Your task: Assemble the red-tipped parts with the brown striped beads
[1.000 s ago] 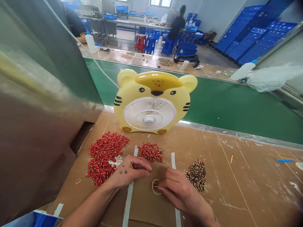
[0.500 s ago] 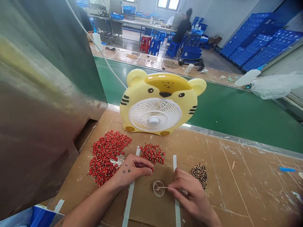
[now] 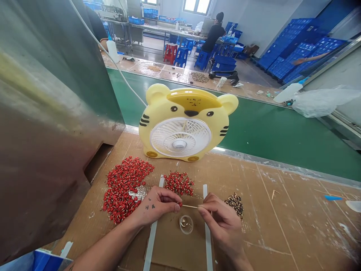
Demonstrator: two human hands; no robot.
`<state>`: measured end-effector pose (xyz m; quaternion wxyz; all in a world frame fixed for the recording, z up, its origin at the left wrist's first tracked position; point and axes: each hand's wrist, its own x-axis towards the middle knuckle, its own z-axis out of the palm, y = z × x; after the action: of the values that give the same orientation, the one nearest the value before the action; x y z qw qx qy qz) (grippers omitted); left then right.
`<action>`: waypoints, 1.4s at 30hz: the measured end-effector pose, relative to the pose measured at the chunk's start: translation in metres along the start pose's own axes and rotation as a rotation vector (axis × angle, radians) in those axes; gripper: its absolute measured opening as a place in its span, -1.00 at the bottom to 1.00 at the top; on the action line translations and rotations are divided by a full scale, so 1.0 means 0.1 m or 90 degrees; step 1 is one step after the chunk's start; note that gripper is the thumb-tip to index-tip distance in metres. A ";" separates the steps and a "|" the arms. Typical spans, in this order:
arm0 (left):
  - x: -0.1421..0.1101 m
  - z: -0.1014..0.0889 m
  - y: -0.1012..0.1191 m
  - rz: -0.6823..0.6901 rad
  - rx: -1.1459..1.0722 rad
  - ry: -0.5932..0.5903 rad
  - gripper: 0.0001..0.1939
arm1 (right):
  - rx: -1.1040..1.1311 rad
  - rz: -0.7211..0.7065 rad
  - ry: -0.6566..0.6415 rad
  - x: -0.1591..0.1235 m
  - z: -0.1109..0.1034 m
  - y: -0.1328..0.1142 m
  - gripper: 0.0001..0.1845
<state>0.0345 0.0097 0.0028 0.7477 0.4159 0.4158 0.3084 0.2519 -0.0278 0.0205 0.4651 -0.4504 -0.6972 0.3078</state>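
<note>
Between the thumb and forefinger of my left hand (image 3: 160,203) is a small red piece (image 3: 180,204), mostly hidden by the fingertips. My right hand (image 3: 221,216) pinches a thin wooden stick (image 3: 190,206), whose tip meets the red piece. Just below the stick, a small clear cup (image 3: 186,224) with a little clear liquid stands on a cardboard sheet (image 3: 177,250). Beyond my left hand lies a small pile of red pieces (image 3: 179,183), and a larger red pile (image 3: 124,184) spreads to its left. Small black-and-gold pieces (image 3: 234,204) are heaped beyond my right hand.
A yellow tiger-faced fan (image 3: 186,124) stands behind the piles. A metal housing (image 3: 56,124) bounds the left side. White tape strips (image 3: 207,229) edge the cardboard. On the far ledge lie a white bottle (image 3: 289,92) and a plastic bag (image 3: 324,101). A person (image 3: 214,34) sits in the background.
My right hand has lifted the stick out of the cup and brought its tip up to the red piece. My left hand holds nearly still. A person's arm has appeared at far right.
</note>
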 end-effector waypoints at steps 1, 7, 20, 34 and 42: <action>0.00 0.00 0.00 0.001 0.005 -0.002 -0.86 | -0.010 -0.001 -0.006 0.00 0.00 0.00 -0.85; -0.01 0.01 0.02 -0.002 0.019 0.001 -0.86 | -0.060 0.005 -0.003 -0.02 0.03 0.03 -0.83; -0.02 -0.03 -0.03 0.010 0.028 0.019 -0.81 | -0.227 0.019 -0.193 -0.15 -0.28 0.03 -0.81; 0.00 -0.04 -0.03 0.011 0.012 0.025 -0.84 | -0.472 0.065 -0.286 -0.17 -0.75 0.28 -0.84; -0.01 -0.03 -0.01 0.018 0.017 0.015 -0.82 | -0.374 0.079 -0.225 -0.12 -0.79 0.20 -0.83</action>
<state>0.0319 0.0094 0.0014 0.7324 0.4281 0.4231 0.3183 0.3338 -0.0300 0.0285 0.1680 -0.5462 -0.7971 0.1951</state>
